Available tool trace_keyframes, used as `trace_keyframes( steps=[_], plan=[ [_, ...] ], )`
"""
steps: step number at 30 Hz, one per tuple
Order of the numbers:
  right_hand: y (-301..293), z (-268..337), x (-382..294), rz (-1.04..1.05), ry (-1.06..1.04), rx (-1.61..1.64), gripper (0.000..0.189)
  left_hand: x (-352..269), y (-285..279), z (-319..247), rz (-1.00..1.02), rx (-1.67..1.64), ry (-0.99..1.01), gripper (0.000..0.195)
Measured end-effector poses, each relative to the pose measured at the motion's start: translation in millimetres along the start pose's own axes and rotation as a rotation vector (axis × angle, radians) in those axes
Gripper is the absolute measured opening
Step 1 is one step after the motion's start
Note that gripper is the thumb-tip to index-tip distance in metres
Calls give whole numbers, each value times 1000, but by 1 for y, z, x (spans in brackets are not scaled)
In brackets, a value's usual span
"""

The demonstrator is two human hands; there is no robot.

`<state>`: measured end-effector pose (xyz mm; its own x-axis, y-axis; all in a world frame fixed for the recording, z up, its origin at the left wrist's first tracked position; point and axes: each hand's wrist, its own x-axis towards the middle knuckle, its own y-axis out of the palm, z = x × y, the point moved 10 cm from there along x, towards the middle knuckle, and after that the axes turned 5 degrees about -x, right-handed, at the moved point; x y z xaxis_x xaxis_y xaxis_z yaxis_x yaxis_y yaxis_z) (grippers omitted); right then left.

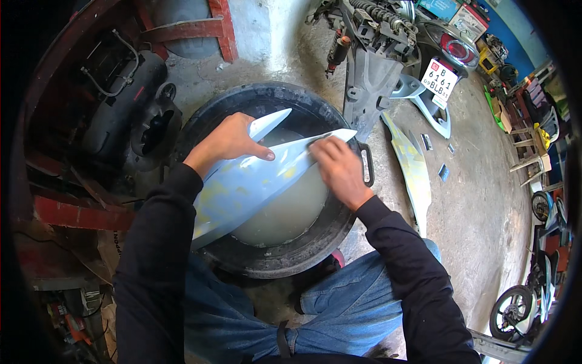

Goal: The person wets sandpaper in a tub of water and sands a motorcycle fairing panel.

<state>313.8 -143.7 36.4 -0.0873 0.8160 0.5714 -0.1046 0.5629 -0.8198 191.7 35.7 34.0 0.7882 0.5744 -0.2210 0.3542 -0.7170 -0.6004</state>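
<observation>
A pale blue-white motorcycle body panel (254,182) with yellowish patches lies slantwise over a black plastic tub (282,268) of cloudy water. My left hand (229,141) grips its upper edge, thumb on the panel's face and fingers hidden behind, beside a second pointed prong. Near the panel's right tip, my right hand (335,168) presses bent fingers on the surface, with a thin dark edge at the fingertips. Whether it holds a sanding sheet I cannot tell; the fingers are slightly blurred.
Another patchy body panel (409,166) and small blue-grey pieces (443,172) lie on the concrete floor at right. Motorcycle frame parts (373,68) stand beyond the tub. An air compressor (122,104) is at left, by a red wooden frame (82,214).
</observation>
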Motion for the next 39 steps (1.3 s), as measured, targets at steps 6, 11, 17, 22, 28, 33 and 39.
trace_keyframes(
  steps=[6,11,17,22,28,33,39],
  plan=[
    [-1,-8,3,-8,6,64,41,-3,-1,-9,-14,-12,-6,57],
    [2,13,2,17,-44,121,41,-1,-3,2,1,-18,-4,58],
    [4,17,-2,-9,-28,111,42,0,0,2,-24,-41,-10,58],
    [-3,-6,2,-47,75,69,32,0,2,1,-5,-68,4,58],
    [-4,-2,5,-24,46,149,26,1,0,0,-9,-29,1,59],
    [-3,17,3,-45,-33,185,27,3,2,6,19,-14,-15,59],
    [-4,-4,2,-40,70,144,27,0,-1,1,-22,-74,12,58]
  ],
)
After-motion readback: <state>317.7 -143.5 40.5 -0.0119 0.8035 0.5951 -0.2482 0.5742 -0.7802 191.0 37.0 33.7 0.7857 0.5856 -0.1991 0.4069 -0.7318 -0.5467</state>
